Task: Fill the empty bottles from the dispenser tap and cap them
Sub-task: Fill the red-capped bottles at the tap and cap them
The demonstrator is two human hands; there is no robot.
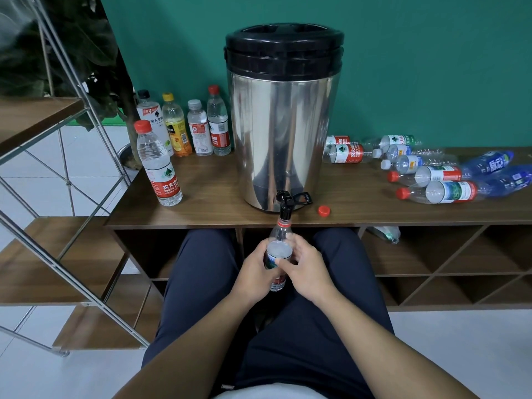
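Both hands wrap a clear plastic bottle with a red-and-white label, the left hand curled round its left side and the right hand round its right, thumb across the front. Straight above the hands, the bottle's open neck sits under the black tap of the steel dispenser with a black lid. Up and to the right of the right hand lies a loose red cap on the brown wooden table (empty bottles lie farther right, capped ones stand to the left).
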